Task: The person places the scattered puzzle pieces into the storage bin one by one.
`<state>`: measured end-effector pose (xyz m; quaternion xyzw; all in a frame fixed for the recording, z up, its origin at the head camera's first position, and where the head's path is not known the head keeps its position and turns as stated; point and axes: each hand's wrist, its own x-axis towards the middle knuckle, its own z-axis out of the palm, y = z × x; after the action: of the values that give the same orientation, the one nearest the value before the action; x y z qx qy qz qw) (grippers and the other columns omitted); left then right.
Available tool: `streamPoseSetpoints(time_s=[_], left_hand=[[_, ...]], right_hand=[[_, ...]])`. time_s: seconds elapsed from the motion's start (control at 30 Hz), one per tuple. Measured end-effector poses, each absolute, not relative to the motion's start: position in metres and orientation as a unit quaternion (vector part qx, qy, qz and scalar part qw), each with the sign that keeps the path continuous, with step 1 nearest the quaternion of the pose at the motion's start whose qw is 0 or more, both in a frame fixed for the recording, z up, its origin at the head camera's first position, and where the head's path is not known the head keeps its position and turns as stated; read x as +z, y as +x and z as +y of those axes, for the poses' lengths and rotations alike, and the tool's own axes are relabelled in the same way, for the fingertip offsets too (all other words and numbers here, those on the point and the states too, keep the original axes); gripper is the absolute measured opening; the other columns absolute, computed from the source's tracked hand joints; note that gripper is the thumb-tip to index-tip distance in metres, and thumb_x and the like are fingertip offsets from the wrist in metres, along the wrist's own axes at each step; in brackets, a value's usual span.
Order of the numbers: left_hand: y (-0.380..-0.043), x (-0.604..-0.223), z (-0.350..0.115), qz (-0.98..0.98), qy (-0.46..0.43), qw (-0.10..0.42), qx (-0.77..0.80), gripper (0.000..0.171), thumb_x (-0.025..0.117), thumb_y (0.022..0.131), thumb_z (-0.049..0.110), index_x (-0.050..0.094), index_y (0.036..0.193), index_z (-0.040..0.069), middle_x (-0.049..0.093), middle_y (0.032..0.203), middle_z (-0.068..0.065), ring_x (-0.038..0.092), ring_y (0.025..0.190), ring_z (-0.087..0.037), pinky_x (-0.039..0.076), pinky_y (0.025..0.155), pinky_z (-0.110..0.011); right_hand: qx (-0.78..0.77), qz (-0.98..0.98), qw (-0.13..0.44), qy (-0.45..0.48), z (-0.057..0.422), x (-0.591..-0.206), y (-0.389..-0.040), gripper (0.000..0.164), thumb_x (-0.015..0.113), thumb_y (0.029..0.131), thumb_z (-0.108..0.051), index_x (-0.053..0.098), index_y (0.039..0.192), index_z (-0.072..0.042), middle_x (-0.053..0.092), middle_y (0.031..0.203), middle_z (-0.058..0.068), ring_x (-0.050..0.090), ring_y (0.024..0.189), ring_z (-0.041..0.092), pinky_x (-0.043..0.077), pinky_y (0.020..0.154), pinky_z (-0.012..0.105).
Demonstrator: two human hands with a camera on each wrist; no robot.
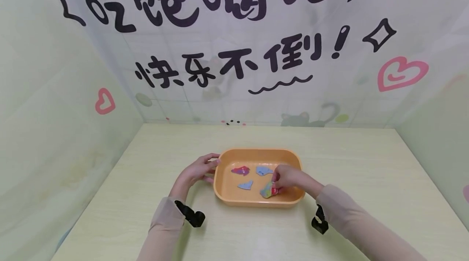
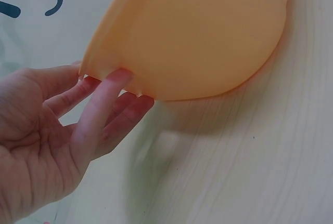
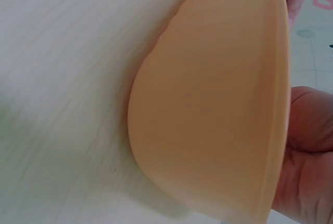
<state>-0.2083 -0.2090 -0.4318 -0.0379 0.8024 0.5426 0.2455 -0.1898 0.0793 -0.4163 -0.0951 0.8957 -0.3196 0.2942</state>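
An orange plastic tray with rounded corners holds several small flat irregular pieces. My left hand holds the tray's left end; in the left wrist view, the thumb and fingertips of that hand lie at its rim and outer wall. Inside the tray on the right, fingers of my right hand pinch a multicoloured flat piece at its right edge. Near it lie a light blue piece, a bluish triangular piece and a pink-red piece. In the right wrist view the tray wall hides the right fingertips.
The tray stands on a pale wood-grain table. Printed fabric walls surround the table on the left, right and back, the back wall carrying large black lettering. Black wrist cameras sit on both sleeves.
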Motion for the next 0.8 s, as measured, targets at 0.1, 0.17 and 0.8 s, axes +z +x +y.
streamPoseSetpoints(time_s=[0.1, 0.17, 0.8], left_hand=[[-0.208, -0.432, -0.209, 0.802, -0.037, 0.246, 0.543, 0.042, 0.046, 0.096, 0.03, 0.042, 0.134, 0.013, 0.052, 0.126, -0.02, 0.061, 0.102, -0.026, 0.058, 0.062, -0.03], [-0.208, -0.431, -0.209, 0.801, -0.035, 0.247, 0.543, 0.042, 0.046, 0.096, 0.03, 0.042, 0.134, 0.012, 0.051, 0.127, -0.02, 0.061, 0.103, -0.026, 0.058, 0.063, -0.03], [-0.208, -0.438, -0.214, 0.822, -0.022, 0.207, 0.531, 0.041, 0.046, 0.096, 0.03, 0.044, 0.132, 0.01, 0.052, 0.126, -0.02, 0.06, 0.104, -0.029, 0.059, 0.065, -0.032]], right_hand=[[-0.304, 0.903, 0.285, -0.103, 0.079, -0.418, -0.189, 0.01, 0.067, 0.081, -0.006, 0.059, 0.083, -0.001, 0.056, 0.077, 0.005, 0.052, 0.064, 0.012, 0.046, 0.054, 0.016], [-0.294, 0.908, 0.278, -0.11, 0.08, -0.419, -0.189, 0.01, 0.068, 0.081, -0.007, 0.059, 0.083, -0.002, 0.057, 0.077, 0.005, 0.051, 0.065, 0.012, 0.044, 0.054, 0.016], [-0.393, 0.892, 0.151, -0.163, 0.111, -0.386, -0.197, 0.016, 0.058, 0.088, -0.01, 0.06, 0.095, 0.004, 0.062, 0.083, 0.014, 0.058, 0.07, 0.02, 0.052, 0.061, 0.026]])
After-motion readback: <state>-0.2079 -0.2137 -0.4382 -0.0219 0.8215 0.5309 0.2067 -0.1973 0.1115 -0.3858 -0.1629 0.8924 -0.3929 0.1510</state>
